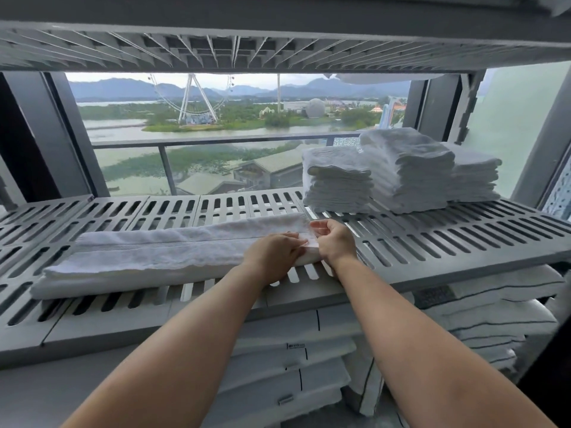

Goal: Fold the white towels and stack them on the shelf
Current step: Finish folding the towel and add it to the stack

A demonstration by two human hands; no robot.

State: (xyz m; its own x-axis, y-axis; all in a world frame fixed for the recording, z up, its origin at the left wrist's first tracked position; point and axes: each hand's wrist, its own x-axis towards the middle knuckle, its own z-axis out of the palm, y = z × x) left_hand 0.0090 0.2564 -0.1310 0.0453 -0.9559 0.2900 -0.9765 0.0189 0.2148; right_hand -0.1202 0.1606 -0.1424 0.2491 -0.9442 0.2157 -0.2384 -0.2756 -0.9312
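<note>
A white towel (148,257), folded lengthwise into a long strip, lies across the grey slotted shelf (448,239). Both hands meet at its right end. My left hand (273,254) rests on the towel and grips the end. My right hand (335,239) pinches the same end's corner between thumb and fingers. Three stacks of folded white towels (404,171) stand at the back right of the shelf.
Another slotted shelf (278,47) hangs close overhead, with more cloth on it at the top right. Below the working shelf lie stacked white linens (309,366) with dark trim. Behind the rack is a large window with a balcony rail.
</note>
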